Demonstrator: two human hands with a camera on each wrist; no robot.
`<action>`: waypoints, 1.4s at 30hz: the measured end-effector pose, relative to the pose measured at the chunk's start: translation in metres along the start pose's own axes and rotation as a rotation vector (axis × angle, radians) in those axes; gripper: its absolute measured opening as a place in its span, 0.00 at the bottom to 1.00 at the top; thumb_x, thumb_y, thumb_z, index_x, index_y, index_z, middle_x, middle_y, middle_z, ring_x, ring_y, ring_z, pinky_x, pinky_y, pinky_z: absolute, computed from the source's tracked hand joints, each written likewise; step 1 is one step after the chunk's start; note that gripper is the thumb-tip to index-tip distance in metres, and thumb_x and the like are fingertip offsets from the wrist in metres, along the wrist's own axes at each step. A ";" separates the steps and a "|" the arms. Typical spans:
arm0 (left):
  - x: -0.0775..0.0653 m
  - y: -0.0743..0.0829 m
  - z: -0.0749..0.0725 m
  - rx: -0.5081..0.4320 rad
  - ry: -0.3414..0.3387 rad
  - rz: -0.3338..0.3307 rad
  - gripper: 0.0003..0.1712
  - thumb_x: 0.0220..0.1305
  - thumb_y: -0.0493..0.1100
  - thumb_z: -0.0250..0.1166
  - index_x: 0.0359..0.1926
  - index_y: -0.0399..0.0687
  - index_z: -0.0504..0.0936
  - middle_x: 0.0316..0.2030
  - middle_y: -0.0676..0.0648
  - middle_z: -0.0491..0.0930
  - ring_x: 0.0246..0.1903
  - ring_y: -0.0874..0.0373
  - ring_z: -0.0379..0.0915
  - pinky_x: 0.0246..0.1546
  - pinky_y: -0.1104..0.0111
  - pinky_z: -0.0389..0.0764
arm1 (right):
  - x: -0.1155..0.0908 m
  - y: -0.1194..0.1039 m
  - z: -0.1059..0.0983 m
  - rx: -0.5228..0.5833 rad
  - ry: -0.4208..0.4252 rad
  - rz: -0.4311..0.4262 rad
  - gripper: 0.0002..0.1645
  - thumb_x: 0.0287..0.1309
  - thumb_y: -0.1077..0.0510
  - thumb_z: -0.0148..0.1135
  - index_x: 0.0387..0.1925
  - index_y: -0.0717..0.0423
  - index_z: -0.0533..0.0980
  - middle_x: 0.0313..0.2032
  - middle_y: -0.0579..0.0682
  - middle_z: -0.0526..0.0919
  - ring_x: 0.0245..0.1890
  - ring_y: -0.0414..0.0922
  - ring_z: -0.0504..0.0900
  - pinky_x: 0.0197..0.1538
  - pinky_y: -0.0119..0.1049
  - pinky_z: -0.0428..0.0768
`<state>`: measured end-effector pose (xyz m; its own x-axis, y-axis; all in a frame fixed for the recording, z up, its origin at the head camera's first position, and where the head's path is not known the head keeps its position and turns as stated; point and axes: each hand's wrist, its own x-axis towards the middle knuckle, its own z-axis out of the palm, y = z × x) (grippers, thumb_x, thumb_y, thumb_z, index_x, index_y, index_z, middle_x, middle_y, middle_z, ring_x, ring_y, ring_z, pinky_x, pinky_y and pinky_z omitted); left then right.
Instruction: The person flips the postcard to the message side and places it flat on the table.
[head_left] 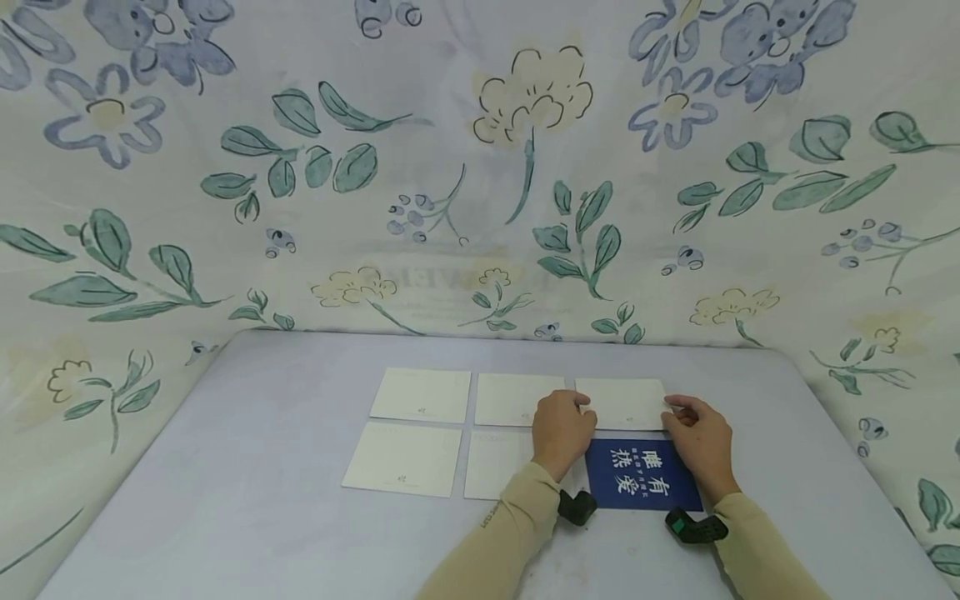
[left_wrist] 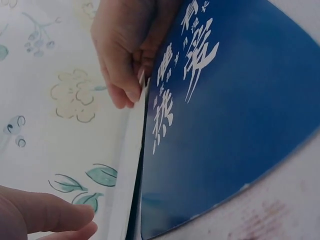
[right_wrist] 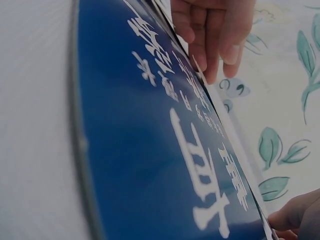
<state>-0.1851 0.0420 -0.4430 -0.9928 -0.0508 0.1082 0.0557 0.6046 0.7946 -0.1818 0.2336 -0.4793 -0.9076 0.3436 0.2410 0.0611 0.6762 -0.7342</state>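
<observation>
In the head view, six cards lie in two rows, most of them white. My right hand (head_left: 701, 437) pinches the right edge of the upper right white card (head_left: 622, 402). At that card's left edge is my left hand (head_left: 564, 429), its fingers fairly straight in the right wrist view; whether they touch the card is unclear. Just below lies a blue card (head_left: 637, 477) with white characters, turned sideways. It fills much of the left wrist view, where the right hand (left_wrist: 125, 55) holds the white card's thin edge (left_wrist: 131, 150).
Left of the hands lie the upper left card (head_left: 422, 396), upper middle card (head_left: 502, 400), lower left card (head_left: 405, 461) and lower middle card (head_left: 491, 467), partly covered by the left arm. Floral cloth (head_left: 450, 167) hangs behind the pale table (head_left: 247, 467).
</observation>
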 end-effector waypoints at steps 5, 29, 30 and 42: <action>-0.001 0.001 0.001 0.055 -0.008 0.009 0.11 0.53 0.39 0.63 0.38 0.44 0.86 0.34 0.46 0.84 0.28 0.59 0.78 0.25 0.69 0.76 | -0.001 0.001 0.001 -0.007 0.002 -0.004 0.15 0.54 0.60 0.61 0.44 0.61 0.79 0.34 0.58 0.81 0.34 0.50 0.78 0.37 0.40 0.73; -0.002 0.004 0.000 0.047 -0.030 -0.024 0.10 0.53 0.39 0.63 0.37 0.44 0.86 0.35 0.46 0.84 0.27 0.58 0.77 0.26 0.68 0.76 | -0.004 -0.001 -0.002 -0.036 -0.050 -0.005 0.16 0.53 0.61 0.60 0.45 0.62 0.78 0.37 0.60 0.81 0.37 0.53 0.79 0.41 0.48 0.75; -0.002 0.004 0.000 0.045 -0.029 -0.021 0.10 0.53 0.39 0.63 0.37 0.44 0.86 0.35 0.45 0.84 0.28 0.58 0.77 0.26 0.68 0.76 | -0.004 -0.001 -0.001 -0.037 -0.048 -0.008 0.16 0.53 0.61 0.60 0.45 0.62 0.78 0.36 0.60 0.81 0.37 0.53 0.79 0.41 0.48 0.75; -0.001 0.003 -0.003 0.067 -0.030 0.026 0.12 0.54 0.40 0.62 0.40 0.45 0.85 0.38 0.47 0.84 0.29 0.59 0.76 0.30 0.67 0.76 | -0.002 0.002 0.001 -0.010 -0.012 -0.011 0.16 0.53 0.60 0.60 0.45 0.60 0.79 0.36 0.60 0.82 0.37 0.53 0.80 0.41 0.47 0.76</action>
<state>-0.1833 0.0413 -0.4390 -0.9939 -0.0115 0.1093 0.0748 0.6574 0.7498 -0.1802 0.2343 -0.4819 -0.9131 0.3283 0.2417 0.0547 0.6862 -0.7254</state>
